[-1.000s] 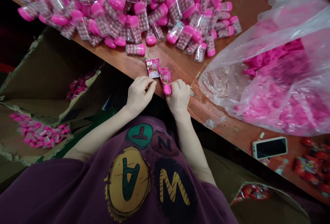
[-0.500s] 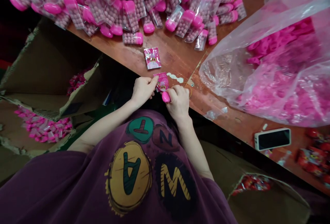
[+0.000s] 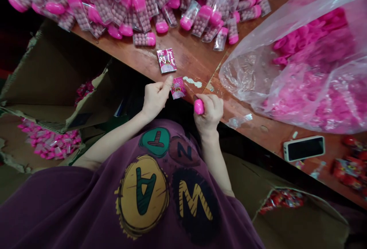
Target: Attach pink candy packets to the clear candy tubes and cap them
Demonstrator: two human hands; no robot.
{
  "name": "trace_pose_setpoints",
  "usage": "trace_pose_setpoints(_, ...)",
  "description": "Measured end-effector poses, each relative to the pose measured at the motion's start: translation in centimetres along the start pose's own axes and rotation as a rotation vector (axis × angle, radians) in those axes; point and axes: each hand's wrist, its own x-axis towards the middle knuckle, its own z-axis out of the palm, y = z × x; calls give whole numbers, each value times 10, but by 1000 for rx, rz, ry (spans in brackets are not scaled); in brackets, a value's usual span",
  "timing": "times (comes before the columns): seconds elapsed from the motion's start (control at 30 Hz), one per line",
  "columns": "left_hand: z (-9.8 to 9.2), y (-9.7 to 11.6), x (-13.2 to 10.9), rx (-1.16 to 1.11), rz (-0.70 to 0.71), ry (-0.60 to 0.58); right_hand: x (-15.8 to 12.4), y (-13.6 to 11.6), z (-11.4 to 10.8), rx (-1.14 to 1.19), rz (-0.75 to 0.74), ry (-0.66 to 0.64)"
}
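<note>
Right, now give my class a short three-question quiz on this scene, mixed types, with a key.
1. True or false: the right hand is empty.
2. Multiple choice: where does the phone lie?
A) inside a cardboard box
B) on the table
C) in the plastic bag
3. Fill in: of the two small packets, the pink packet nearer the person's body is beside the ____ hand's thumb.

Key:
1. False; it grips a pink-ended object.
2. B
3. left (the left hand)
</note>
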Motion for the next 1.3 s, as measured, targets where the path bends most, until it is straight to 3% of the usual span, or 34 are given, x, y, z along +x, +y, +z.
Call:
trace_pose_setpoints(0.1,4,14,-10,-167,-106,-216,2,-8,6,-11,-36,-57)
trace_pose_setpoints(0.17,7,18,-11,-271,-192,-285,3,-14,8,85,5,-102)
trace_pose_setpoints(0.23,7,18,-9,-347,-241,-260,4,-20,8,281,173,-112)
trace_pose_setpoints(0.37,1,11,-5,-432,-261,-301,9,-23,6,676,677,-54)
trace_pose_setpoints(0.47,1,7,-7,-475,-268,-334,13,-23,10,907,841,-131)
trace_pose_setpoints(0.73,9,1,-11,-510,-281,-271,11,-29,30,1123,976,-67)
trace_pose_setpoints(0.97,15,0,-16,-517,-298,-213,10,-38,35,1199,1007,-115)
trace_pose_setpoints(1.2,9,3,-18,-544,-353,-310,6,-36,37,1130,975,-80)
trace_pose_setpoints(1.3,6,6,-17,-549,-347,-297,8,-33,35,1094,957,-117)
